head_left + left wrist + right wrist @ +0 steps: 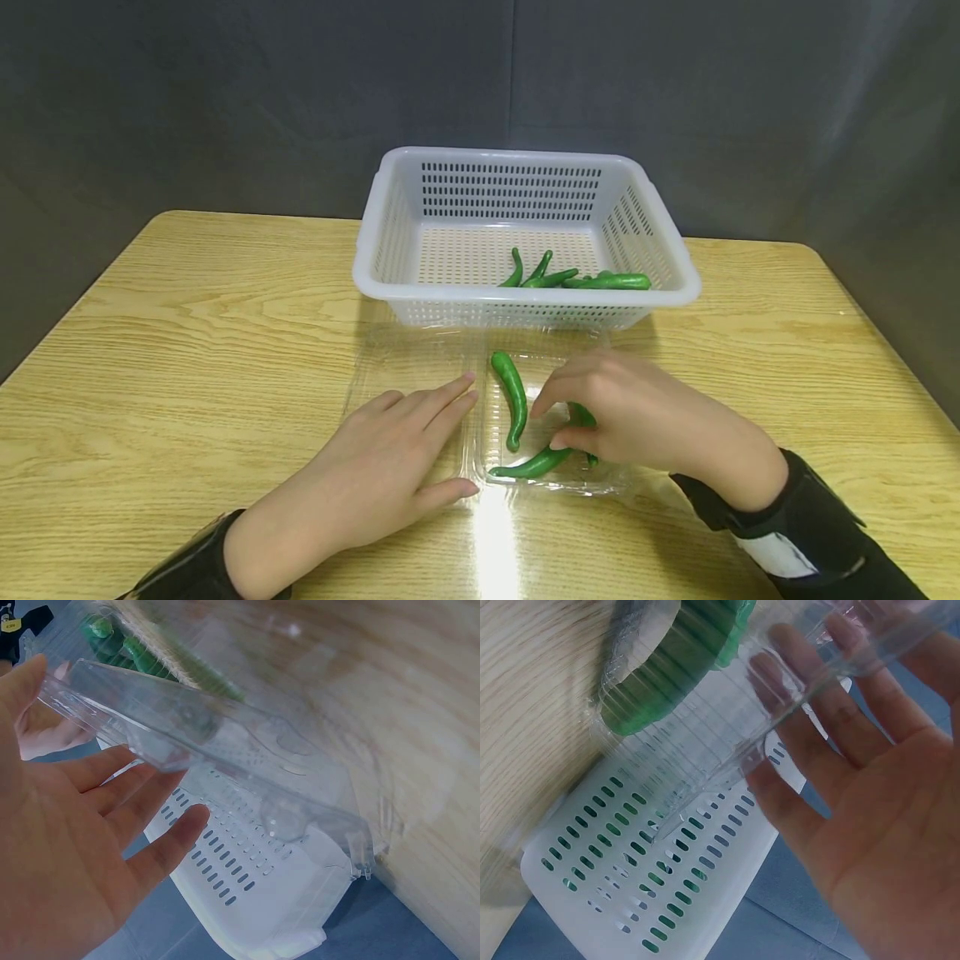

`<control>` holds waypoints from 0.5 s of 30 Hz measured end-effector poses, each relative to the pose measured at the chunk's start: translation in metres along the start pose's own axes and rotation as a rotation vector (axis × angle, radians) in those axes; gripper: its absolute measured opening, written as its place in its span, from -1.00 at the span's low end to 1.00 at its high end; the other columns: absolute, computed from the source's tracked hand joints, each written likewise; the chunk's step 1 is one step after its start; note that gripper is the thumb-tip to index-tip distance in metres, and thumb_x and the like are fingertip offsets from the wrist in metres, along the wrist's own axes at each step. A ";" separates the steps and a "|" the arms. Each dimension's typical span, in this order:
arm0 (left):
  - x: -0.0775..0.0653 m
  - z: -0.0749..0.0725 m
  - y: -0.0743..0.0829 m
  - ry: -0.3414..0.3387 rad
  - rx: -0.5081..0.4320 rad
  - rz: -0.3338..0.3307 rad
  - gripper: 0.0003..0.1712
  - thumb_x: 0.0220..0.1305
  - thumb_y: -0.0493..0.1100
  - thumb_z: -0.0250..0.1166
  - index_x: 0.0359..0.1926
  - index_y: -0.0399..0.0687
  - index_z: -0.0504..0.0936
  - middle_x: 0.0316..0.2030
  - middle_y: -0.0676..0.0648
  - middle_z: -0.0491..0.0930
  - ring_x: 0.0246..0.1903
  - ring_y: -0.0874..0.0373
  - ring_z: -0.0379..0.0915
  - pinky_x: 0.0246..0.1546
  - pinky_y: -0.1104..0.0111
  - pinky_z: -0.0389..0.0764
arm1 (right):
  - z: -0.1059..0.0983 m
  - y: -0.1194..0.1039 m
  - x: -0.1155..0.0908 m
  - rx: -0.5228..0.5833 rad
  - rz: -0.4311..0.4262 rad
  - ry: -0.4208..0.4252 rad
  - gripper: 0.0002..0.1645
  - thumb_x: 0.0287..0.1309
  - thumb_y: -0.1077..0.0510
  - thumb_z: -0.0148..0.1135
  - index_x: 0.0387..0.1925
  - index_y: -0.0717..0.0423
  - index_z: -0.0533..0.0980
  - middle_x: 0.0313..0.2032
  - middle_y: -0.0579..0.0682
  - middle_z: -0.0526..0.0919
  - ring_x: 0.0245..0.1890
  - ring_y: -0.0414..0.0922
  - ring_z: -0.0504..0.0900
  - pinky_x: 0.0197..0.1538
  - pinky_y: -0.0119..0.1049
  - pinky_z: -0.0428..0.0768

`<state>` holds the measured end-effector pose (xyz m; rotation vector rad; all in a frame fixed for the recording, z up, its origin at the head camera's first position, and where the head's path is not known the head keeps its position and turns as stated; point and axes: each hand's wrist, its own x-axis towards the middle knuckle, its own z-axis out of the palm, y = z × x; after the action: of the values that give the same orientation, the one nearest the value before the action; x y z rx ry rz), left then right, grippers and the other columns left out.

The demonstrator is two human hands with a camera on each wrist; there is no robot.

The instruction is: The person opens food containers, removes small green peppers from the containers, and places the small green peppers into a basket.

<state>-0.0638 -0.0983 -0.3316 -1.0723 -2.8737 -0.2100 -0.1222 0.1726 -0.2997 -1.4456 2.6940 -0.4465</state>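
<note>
A clear plastic clamshell box (412, 354) lies unfolded on the table, with green chili peppers in its right half. One chili pepper (512, 400) lies lengthwise near the fold, and a second chili pepper (531, 467) curves along the near side. My right hand (615, 408) is bent over that half, partly hiding another chili pepper (583, 414); its fingers hang loosely apart over the tray wall in the right wrist view, nothing pinched between them. With fingers extended, my left hand (393, 458) rests at the fold, its fingertips against the plastic edge in the left wrist view.
Behind the clamshell box stands a white perforated basket (525, 293). Several more chili peppers (607, 282) lie in its front right part. The wooden table (225, 333) extends to both sides, and a dark grey partition (300, 100) rises at the back.
</note>
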 end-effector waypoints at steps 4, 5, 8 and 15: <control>0.000 0.000 0.000 0.001 -0.004 -0.001 -0.06 0.30 0.40 0.13 0.45 -0.16 0.30 0.46 -0.08 0.21 0.28 0.04 0.35 0.21 0.06 0.43 | 0.000 0.000 -0.001 0.020 0.016 -0.033 -0.68 -0.12 0.16 0.60 -0.25 -0.08 0.70 -0.26 -0.26 0.70 -0.31 -0.27 0.57 -0.21 -0.29 0.55; 0.000 0.000 0.000 -0.001 -0.006 -0.002 -0.06 0.30 0.40 0.13 0.45 -0.16 0.30 0.46 -0.08 0.20 0.29 0.04 0.34 0.22 0.06 0.42 | 0.000 -0.001 -0.001 0.022 0.019 -0.040 -0.68 -0.13 0.16 0.61 -0.25 -0.08 0.70 -0.26 -0.26 0.70 -0.30 -0.27 0.57 -0.21 -0.29 0.55; 0.000 0.000 0.000 -0.004 -0.009 -0.003 -0.05 0.30 0.40 0.13 0.45 -0.16 0.30 0.46 -0.08 0.20 0.29 0.04 0.34 0.22 0.06 0.42 | 0.001 -0.001 -0.001 0.052 0.029 -0.060 -0.66 -0.13 0.17 0.61 -0.23 -0.05 0.71 -0.25 -0.24 0.71 -0.29 -0.28 0.59 -0.21 -0.32 0.59; 0.000 0.000 0.000 0.004 -0.008 -0.001 -0.05 0.30 0.40 0.14 0.45 -0.16 0.30 0.46 -0.09 0.20 0.28 0.04 0.35 0.21 0.07 0.43 | 0.000 -0.002 -0.001 0.115 0.056 -0.109 -0.62 -0.15 0.21 0.61 -0.19 -0.02 0.71 -0.25 -0.23 0.72 -0.29 -0.34 0.62 -0.18 -0.35 0.63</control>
<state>-0.0639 -0.0983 -0.3320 -1.0703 -2.8729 -0.2232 -0.1197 0.1721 -0.2995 -1.3209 2.5718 -0.4944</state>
